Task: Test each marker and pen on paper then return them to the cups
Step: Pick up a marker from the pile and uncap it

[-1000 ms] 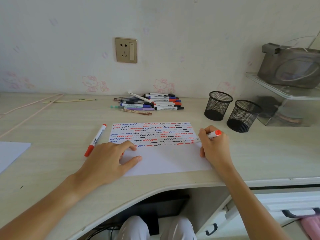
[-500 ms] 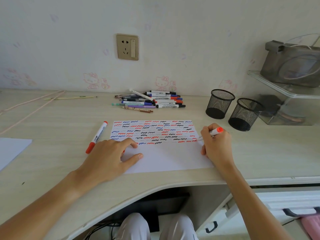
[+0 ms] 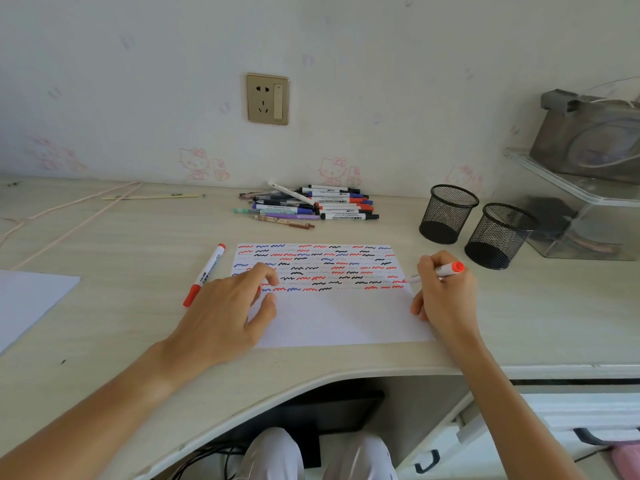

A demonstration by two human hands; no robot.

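your right hand point(image 3: 446, 296) pinches a red marker point(image 3: 438, 270), tip on the paper point(image 3: 346, 320) | left hand point(image 3: 225, 313) flat on it, fingers relaxed | spare marker point(image 3: 205, 274) just left | pen pile point(image 3: 308, 206) behind | two cups point(image 3: 446, 214) right

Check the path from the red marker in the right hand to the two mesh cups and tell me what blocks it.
Nothing visible blocks it. The right hand holds the red marker at the paper's right edge; only bare desk lies between it and the two mesh cups, which stand open-topped and look empty.
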